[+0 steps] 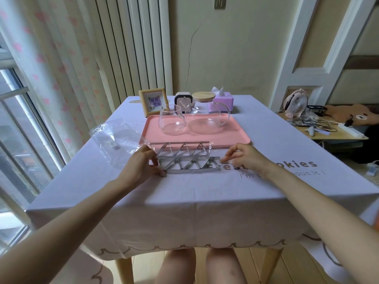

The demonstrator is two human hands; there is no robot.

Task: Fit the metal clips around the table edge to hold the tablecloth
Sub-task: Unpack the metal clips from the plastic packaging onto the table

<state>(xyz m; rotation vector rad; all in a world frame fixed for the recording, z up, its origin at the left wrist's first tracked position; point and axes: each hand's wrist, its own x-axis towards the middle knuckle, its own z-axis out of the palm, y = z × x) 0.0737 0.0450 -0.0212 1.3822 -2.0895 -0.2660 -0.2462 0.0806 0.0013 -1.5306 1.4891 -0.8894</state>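
A pale lilac tablecloth [143,222] is covering the whole tabletop [205,189] and is hanging down over its near edge. Brown letters are showing on the cloth toward the right edge.

A pink tray [235,138] is lying in the middle of the tabletop, closer to the far edge. A clear plastic bag [114,136] is lying crumpled by the left edge, just beside the tray. On the tray a glass teapot [207,121] with a wooden lid is standing on the right and a glass cup [171,121] on the left, the two almost touching. Behind the tray, along the far edge, a purple tissue box [222,101] and a small picture frame [152,101] are standing.

The metal clips [188,162] are lying flat on the cloth in two long rows, side by side, just in front of the near edge of the tray, in the middle of the tabletop. None of them is sitting on a table edge.

The left hand [141,162] is resting at the left end of the nearer row, its grip narrow, thumb and fingers pinching that end. The right hand [244,156] is hovering at the right end of the same row with bent fingers; I cannot tell if its grip is holding the metal or only coming near it.
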